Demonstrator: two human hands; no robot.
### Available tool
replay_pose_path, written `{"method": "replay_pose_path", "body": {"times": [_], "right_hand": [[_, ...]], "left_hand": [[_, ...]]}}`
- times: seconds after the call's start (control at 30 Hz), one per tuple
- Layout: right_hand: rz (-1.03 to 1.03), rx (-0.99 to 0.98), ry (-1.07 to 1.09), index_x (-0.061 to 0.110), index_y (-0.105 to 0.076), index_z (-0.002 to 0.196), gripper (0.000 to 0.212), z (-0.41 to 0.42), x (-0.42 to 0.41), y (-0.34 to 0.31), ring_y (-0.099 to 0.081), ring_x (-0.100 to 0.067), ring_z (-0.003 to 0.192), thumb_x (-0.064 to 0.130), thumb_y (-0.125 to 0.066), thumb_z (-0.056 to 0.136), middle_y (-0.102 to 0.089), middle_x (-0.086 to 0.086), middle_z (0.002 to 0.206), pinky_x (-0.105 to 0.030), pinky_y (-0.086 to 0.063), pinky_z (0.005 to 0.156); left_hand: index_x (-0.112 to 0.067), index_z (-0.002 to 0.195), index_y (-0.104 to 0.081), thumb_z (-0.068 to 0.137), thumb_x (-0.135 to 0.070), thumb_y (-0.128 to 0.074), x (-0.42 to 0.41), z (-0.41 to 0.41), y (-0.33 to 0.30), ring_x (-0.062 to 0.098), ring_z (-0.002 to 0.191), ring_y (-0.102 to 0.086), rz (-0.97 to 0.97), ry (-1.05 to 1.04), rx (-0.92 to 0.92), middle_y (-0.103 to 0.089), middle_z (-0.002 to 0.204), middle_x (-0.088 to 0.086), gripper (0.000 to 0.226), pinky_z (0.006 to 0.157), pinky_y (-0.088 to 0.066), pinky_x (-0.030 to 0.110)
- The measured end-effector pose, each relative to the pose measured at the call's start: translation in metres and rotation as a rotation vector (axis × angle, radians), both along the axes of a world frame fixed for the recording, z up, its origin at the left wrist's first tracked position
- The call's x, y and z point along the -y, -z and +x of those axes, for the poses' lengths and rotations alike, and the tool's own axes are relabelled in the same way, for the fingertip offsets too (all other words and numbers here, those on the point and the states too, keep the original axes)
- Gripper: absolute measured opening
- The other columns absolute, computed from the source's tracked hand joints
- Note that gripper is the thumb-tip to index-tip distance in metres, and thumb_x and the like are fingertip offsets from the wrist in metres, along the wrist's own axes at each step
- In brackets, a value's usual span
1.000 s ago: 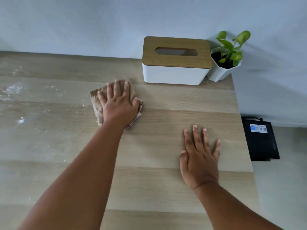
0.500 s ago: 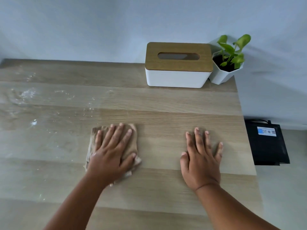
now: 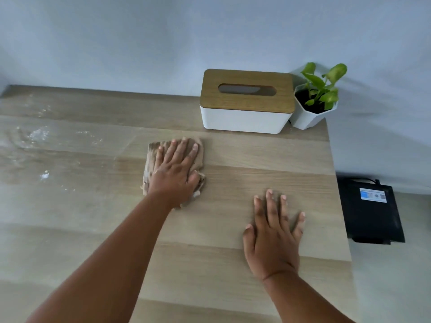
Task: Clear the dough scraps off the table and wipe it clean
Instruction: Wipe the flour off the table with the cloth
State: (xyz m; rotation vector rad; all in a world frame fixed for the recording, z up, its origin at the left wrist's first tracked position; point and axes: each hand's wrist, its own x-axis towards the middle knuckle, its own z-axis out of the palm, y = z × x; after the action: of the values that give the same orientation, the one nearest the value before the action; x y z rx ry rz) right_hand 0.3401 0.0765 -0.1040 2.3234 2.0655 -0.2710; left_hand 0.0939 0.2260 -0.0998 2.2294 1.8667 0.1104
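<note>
Head view of a wooden table [image 3: 268,164] set against a pale wall [image 3: 163,38]. Left hand [image 3: 175,173]: fingers straight and spread, palm pressing flat on a brown cloth [image 3: 151,159] that lies on the table, forward of centre and just in front of the tissue box [image 3: 246,101]; hand and cloth are apart from the box. Most of the cloth is hidden under the palm; only its left edge, far edge and a crumpled corner by the thumb show, so its full outline cannot be made out. Right hand [image 3: 274,238]: fingers straight and slightly fanned, resting flat on bare wood near the right table edge, holding nothing. Both forearms are cut off by the lower frame border. White flour-like residue [image 3: 37,136] is smeared over the far left of the table, with a small white speck [image 3: 44,176] nearer the viewer; whether these are dough scraps or powder is unclear. A potted plant [image 3: 319,99] in a white faceted pot stands just right of the tissue box, at the table's far right corner. A black device [image 3: 370,210] with a blue-and-white label lies below the table's right edge; its label text is unreadable
</note>
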Motion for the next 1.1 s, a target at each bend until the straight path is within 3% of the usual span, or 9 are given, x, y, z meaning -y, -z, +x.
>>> {"method": "replay_pose_path", "body": {"times": [0.2, 0.4, 0.57, 0.67, 0.77, 1.0, 1.1], "right_hand": [[-0.019, -0.017, -0.001, 0.027, -0.028, 0.163, 0.073, 0.0, -0.005, -0.003, -0.005, -0.032, 0.161, 0.047, -0.03, 0.093, -0.011, 0.0, 0.174, -0.071, -0.002, 0.122], [-0.051, -0.057, 0.009, 0.031, -0.026, 0.163, 0.073, -0.002, -0.008, -0.008, 0.002, -0.028, 0.161, 0.049, -0.023, 0.092, -0.006, 0.002, 0.175, -0.069, 0.004, 0.122], [0.049, -0.18, 0.029, 0.027, -0.05, 0.151, 0.066, 0.002, -0.003, -0.01, -0.01, -0.027, 0.16, 0.048, -0.036, 0.091, -0.028, 0.0, 0.17, -0.067, 0.003, 0.124], [0.183, -0.248, -0.074, 0.02, -0.068, 0.133, 0.051, 0.002, 0.006, -0.012, -0.031, -0.031, 0.154, 0.042, -0.051, 0.091, -0.051, -0.004, 0.157, -0.069, -0.009, 0.123], [0.257, -0.217, -0.235, 0.017, -0.074, 0.125, 0.047, 0.005, 0.014, -0.008, -0.047, -0.034, 0.145, 0.043, -0.052, 0.093, -0.061, -0.007, 0.147, -0.064, -0.026, 0.119], [0.341, -0.214, -0.111, 0.013, -0.076, 0.111, 0.04, -0.044, 0.016, -0.013, -0.059, -0.04, 0.122, 0.029, -0.05, 0.085, -0.067, -0.01, 0.134, -0.055, -0.041, 0.105], [0.314, -0.245, -0.146, 0.014, -0.076, 0.114, 0.04, -0.095, 0.021, -0.018, -0.057, -0.041, 0.125, 0.029, -0.054, 0.084, -0.065, -0.011, 0.137, -0.055, -0.04, 0.107]], "left_hand": [[-0.025, 0.159, -0.039, 0.088, -0.046, -0.045, 0.097, 0.022, 0.007, 0.027, 0.16, -0.013, 0.053, 0.07, 0.045, -0.022, 0.171, 0.005, 0.074, 0.127, -0.015, 0.055], [-0.023, 0.16, -0.037, 0.09, -0.042, -0.048, 0.171, 0.035, 0.002, 0.027, 0.16, -0.012, 0.055, 0.092, 0.06, -0.021, 0.171, 0.005, 0.073, 0.125, -0.021, 0.057], [-0.022, 0.159, -0.038, 0.09, -0.041, -0.05, 0.219, 0.028, -0.004, 0.028, 0.159, -0.014, 0.028, 0.126, 0.059, -0.021, 0.171, 0.005, 0.072, 0.124, -0.023, 0.058], [-0.023, 0.16, -0.037, 0.09, -0.04, -0.052, 0.245, 0.019, -0.005, 0.028, 0.16, -0.013, 0.0, 0.13, 0.06, -0.02, 0.171, 0.004, 0.073, 0.124, -0.022, 0.058], [-0.024, 0.16, -0.035, 0.09, -0.039, -0.053, 0.271, 0.005, -0.008, 0.026, 0.16, -0.013, -0.024, 0.126, 0.063, -0.019, 0.172, 0.003, 0.074, 0.124, -0.022, 0.058], [-0.026, 0.158, -0.041, 0.089, -0.043, -0.049, 0.31, -0.059, -0.015, 0.028, 0.158, -0.019, 0.0, -0.108, 0.038, -0.026, 0.169, 0.003, 0.071, 0.122, -0.024, 0.062], [-0.03, 0.162, -0.03, 0.093, -0.049, -0.044, 0.316, -0.108, -0.014, 0.029, 0.16, -0.006, -0.045, -0.22, -0.042, -0.013, 0.172, 0.003, 0.073, 0.125, -0.013, 0.062]]}}
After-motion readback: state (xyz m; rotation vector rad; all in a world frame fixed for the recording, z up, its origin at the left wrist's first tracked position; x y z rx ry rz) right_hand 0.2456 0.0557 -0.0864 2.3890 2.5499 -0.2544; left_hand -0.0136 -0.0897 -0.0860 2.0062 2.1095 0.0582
